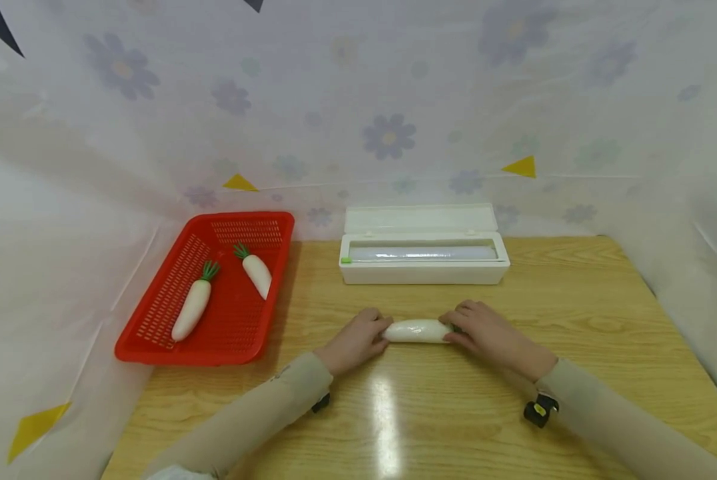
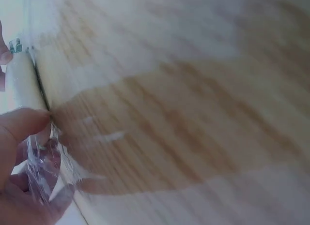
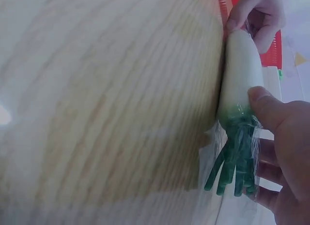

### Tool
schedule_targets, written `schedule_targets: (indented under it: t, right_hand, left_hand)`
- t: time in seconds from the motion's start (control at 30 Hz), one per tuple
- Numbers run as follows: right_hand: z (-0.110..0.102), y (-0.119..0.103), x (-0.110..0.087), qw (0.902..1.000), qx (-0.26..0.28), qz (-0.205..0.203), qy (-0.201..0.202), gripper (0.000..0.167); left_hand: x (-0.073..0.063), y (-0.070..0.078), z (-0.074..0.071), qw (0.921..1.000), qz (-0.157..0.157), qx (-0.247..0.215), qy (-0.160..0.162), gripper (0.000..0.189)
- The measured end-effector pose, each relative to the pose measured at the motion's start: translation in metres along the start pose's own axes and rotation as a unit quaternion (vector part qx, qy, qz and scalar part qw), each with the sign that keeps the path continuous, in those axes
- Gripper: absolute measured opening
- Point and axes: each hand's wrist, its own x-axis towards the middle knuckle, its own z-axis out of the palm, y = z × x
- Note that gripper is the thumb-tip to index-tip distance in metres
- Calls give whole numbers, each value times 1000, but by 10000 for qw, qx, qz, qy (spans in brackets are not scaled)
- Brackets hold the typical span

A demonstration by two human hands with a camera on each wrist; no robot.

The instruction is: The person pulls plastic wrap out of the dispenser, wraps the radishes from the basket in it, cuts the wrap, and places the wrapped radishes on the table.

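A white radish [image 1: 417, 331] with green leaf stalks [image 3: 237, 162] lies sideways on the wooden table, wrapped in clear plastic film. My left hand [image 1: 356, 341] is at its pointed end. There the thumb touches the tip, and the curled fingers hold the bunched loose film [image 2: 44, 164]. At the leafy end, my right hand [image 1: 484, 337] grips the radish, its thumb [image 3: 261, 97] pressed on the white flesh just above the stalks. Film hangs loose around those stalks in the right wrist view.
A red plastic basket [image 1: 283, 267] on the left holds two more radishes, one [image 1: 192, 310] larger in view than the other [image 1: 256, 272]. Behind the hands stands a white cling film box [image 1: 424, 274], lid raised, a roll [image 1: 421, 253] inside. A flowered curtain [image 1: 334, 100] hangs behind the table.
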Motion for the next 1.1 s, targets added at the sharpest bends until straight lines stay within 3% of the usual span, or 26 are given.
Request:
schedule_targets:
  t: [0.2, 0.33, 0.57, 0.77, 0.87, 0.97, 1.1]
  right_hand:
    - [1, 5, 5, 9993, -115, -266, 244, 32]
    - [1, 6, 6, 9990, -181, -349, 208, 30]
    - [-2, 4, 7, 9991, -146, -281, 294, 27]
    - [-2, 3, 10, 9987, -486, -54, -154, 47]
    - [0, 5, 11, 9977, -553, 152, -359, 49]
    - [2, 7, 12, 9981, -405, 285, -357, 47]
    - [1, 11, 12, 9994, -129, 247, -192, 45]
  left_hand:
    - [3, -3, 0, 9983, -439, -369, -70, 36]
    - [4, -2, -1, 9987, -434, -269, 39, 31]
    - [5, 0, -2, 9986, -226, 389, 271, 28]
    - [10, -1, -2, 9982, -349, 433, 216, 26]
    - [13, -1, -3, 9977, -432, 487, 169, 25]
    - [14, -2, -4, 9974, -458, 525, 170, 24]
    - [15, -2, -6, 9980, -557, 111, 270, 24]
